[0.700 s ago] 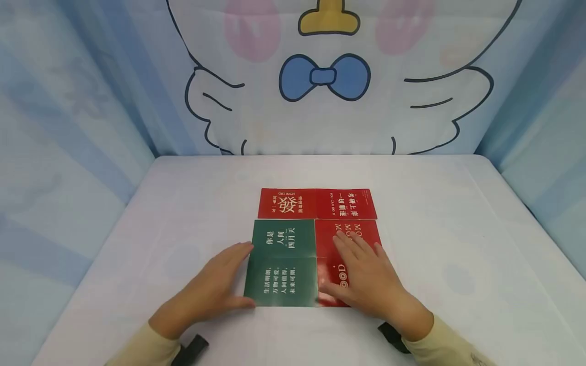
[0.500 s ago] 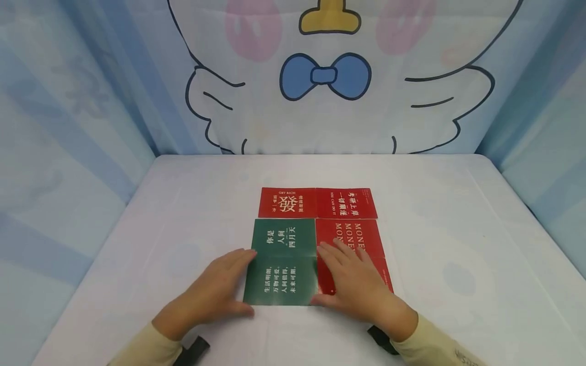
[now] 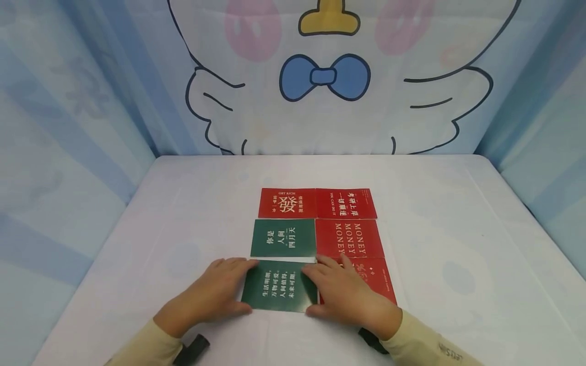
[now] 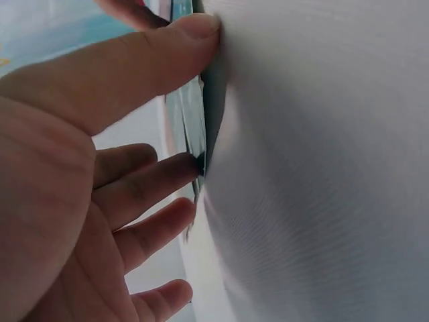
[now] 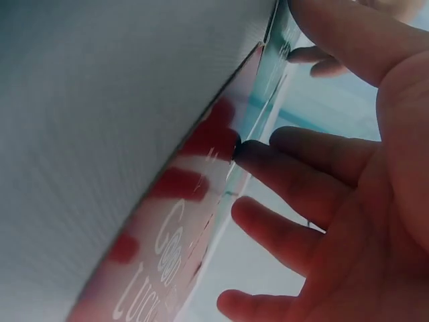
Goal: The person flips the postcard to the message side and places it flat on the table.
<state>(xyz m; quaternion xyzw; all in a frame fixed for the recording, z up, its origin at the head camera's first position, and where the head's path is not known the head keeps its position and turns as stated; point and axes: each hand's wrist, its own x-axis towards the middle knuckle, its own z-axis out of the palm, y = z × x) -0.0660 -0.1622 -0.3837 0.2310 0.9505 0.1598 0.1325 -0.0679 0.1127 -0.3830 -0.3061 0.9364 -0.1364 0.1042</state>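
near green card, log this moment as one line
near green card | left grip: touching left end | right grip: touching right end | far green card: separated by gap

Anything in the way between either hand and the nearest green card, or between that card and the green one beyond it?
Nothing visible. The left hand meets the near green card at its left edge, the right hand at its right. Only a bare tablecloth strip separates it from the far green card.
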